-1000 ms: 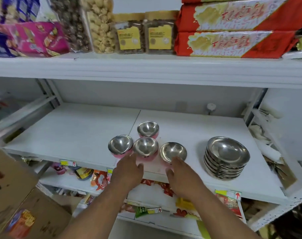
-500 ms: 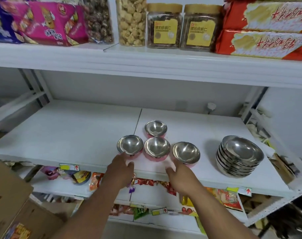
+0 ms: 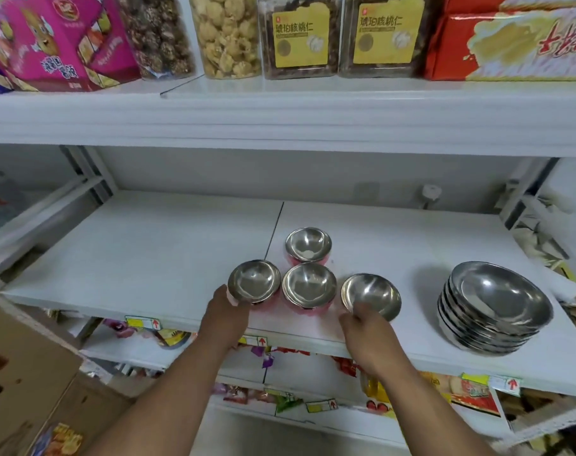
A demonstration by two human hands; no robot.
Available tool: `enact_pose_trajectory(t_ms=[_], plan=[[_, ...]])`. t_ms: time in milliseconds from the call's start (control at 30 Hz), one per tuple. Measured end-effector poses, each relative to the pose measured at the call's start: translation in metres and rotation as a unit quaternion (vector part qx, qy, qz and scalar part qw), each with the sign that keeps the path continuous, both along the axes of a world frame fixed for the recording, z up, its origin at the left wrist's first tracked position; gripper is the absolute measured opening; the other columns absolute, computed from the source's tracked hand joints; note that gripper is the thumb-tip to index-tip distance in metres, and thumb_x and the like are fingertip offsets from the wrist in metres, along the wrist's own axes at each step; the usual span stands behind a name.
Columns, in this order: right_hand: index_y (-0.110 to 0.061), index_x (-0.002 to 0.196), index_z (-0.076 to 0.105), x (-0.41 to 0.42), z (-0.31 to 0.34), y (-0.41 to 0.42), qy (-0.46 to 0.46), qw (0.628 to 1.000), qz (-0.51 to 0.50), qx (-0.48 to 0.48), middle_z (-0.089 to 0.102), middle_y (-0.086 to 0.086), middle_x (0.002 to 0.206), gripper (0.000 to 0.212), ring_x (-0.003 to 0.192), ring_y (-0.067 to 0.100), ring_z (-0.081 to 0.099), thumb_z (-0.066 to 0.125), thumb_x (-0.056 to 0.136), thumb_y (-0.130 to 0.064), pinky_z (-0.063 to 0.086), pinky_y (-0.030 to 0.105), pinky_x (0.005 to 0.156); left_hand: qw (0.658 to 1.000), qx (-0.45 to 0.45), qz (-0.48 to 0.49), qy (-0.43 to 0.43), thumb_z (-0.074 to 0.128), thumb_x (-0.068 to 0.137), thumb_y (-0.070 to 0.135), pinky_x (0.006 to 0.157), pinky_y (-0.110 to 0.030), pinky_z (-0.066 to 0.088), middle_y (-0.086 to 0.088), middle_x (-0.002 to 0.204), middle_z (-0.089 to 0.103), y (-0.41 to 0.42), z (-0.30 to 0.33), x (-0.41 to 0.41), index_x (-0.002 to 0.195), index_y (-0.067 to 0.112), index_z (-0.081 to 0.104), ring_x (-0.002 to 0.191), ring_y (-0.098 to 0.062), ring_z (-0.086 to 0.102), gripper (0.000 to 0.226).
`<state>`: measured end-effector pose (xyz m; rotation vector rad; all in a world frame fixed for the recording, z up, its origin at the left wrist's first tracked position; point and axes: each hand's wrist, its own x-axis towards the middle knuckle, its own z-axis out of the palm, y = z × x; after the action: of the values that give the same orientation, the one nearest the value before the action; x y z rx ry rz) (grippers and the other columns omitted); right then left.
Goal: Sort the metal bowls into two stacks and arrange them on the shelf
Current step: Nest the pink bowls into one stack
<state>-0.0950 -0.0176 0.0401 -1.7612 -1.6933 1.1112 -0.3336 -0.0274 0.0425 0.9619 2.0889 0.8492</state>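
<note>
— Hands?
— Left hand (image 3: 225, 312) grips the leftmost small bowl (image 3: 254, 280); right hand (image 3: 367, 327) pinches the tilted bowl (image 3: 371, 296) on the right.
— Rest?
— 2 more small bowls between & behind, big stack (image 3: 492, 307) at right, all on the shelf (image 3: 155, 251).

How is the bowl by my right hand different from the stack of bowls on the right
The bowl at the right hand is small, single and tilted, with a pink outside; the stack of bowls is wider, several nested, all bare metal. The right hand touches the small bowl; the stack stands untouched. Both are shiny steel inside.
</note>
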Motion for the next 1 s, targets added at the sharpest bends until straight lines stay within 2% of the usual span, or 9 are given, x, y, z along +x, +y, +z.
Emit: enact_pose_trajectory(t_ms=[67,200,300,467,600,700,767,833,1000], plan=[[-0.01,0.115,0.057,0.0,-0.004,-0.001,-0.003,1.0,-0.005,0.004,0.062,0.0,0.082,0.026,0.069,0.012,0.055,0.046,0.1,-0.027,0.034,0.021,0.052,1.0,-0.006,0.012,-0.016,0.058,0.096,0.021,0.085,-0.027,0.034,-0.019,0.143,0.05,0.005,-0.005,-0.003,0.143,0.004,0.04,0.104,-0.021,0.048,0.053],[-0.016,0.101,0.065,0.0,-0.01,-0.003,0.021,0.997,-0.068,0.002,0.072,0.001,0.089,0.021,0.082,0.02,0.065,0.052,0.096,-0.032,0.046,0.025,0.061,0.998,-0.02,0.033,-0.048,0.064,0.091,0.027,0.105,-0.036,0.04,-0.016,0.155,0.038,0.02,-0.017,-0.015,0.155,0.01,0.023,0.136,-0.032,0.044,0.078],[-0.017,0.092,0.071,-0.01,-0.007,-0.002,0.141,0.979,-0.131,-0.065,0.076,0.001,0.087,0.016,0.085,0.023,0.073,0.058,0.092,-0.027,0.06,0.043,0.079,0.994,-0.027,0.054,-0.092,0.065,0.088,0.029,0.104,-0.047,0.047,-0.015,0.155,0.038,0.029,-0.027,-0.026,0.155,0.012,0.023,0.129,-0.034,0.05,0.081],[-0.005,0.099,0.069,-0.03,-0.012,-0.007,0.249,0.935,-0.22,-0.128,0.074,0.015,0.099,0.015,0.082,0.024,0.076,0.058,0.094,-0.014,0.06,0.051,0.084,0.977,-0.028,0.089,-0.193,0.064,0.091,0.021,0.071,-0.038,0.059,-0.018,0.143,0.046,0.043,-0.035,-0.04,0.155,0.016,0.025,0.118,-0.035,0.056,0.074],[0.004,0.099,0.065,-0.022,-0.012,-0.011,0.277,0.904,-0.298,-0.132,0.07,0.019,0.079,0.02,0.07,0.03,0.065,0.057,0.097,-0.014,0.059,0.039,0.066,0.967,-0.022,0.101,-0.235,0.061,0.092,0.017,0.071,-0.041,0.062,-0.019,0.123,0.059,0.047,-0.046,-0.049,0.148,0.013,0.037,0.103,-0.032,0.066,0.061],[0.004,0.095,0.061,-0.019,-0.013,-0.014,0.275,0.883,-0.359,-0.126,0.065,0.02,0.078,0.021,0.069,0.034,0.065,0.057,0.099,-0.017,0.059,0.031,0.049,0.959,-0.015,0.083,-0.269,0.054,0.094,0.014,0.075,-0.047,0.062,-0.027,0.099,0.069,0.048,-0.053,-0.052,0.126,0.006,0.058,0.077,-0.026,0.063,0.033],[0.001,0.098,0.06,-0.016,-0.016,-0.012,0.273,0.873,-0.385,-0.12,0.063,0.017,0.08,0.022,0.074,0.034,0.069,0.059,0.098,-0.021,0.063,0.041,0.062,0.956,-0.004,0.075,-0.284,0.052,0.094,0.011,0.079,-0.047,0.061,-0.025,0.087,0.067,0.048,-0.057,-0.054,0.111,0.006,0.064,0.071,-0.025,0.058,0.022],[0.0,0.097,0.059,-0.012,-0.02,-0.009,0.271,0.868,-0.398,-0.12,0.06,0.015,0.077,0.024,0.076,0.033,0.069,0.059,0.097,-0.023,0.061,0.049,0.077,0.954,0.003,0.075,-0.29,0.052,0.094,0.011,0.079,-0.046,0.062,-0.026,0.093,0.068,0.049,-0.058,-0.055,0.103,0.01,0.066,0.077,-0.028,0.063,0.017],[-0.003,0.099,0.059,-0.007,-0.022,0.001,0.267,0.862,-0.407,-0.139,0.061,0.015,0.076,0.024,0.077,0.032,0.068,0.058,0.098,-0.027,0.058,0.055,0.086,0.95,0.015,0.082,-0.3,0.055,0.095,0.014,0.08,-0.047,0.061,-0.028,0.107,0.069,0.056,-0.067,-0.057,0.11,0.011,0.063,0.088,-0.033,0.069,0.017]])
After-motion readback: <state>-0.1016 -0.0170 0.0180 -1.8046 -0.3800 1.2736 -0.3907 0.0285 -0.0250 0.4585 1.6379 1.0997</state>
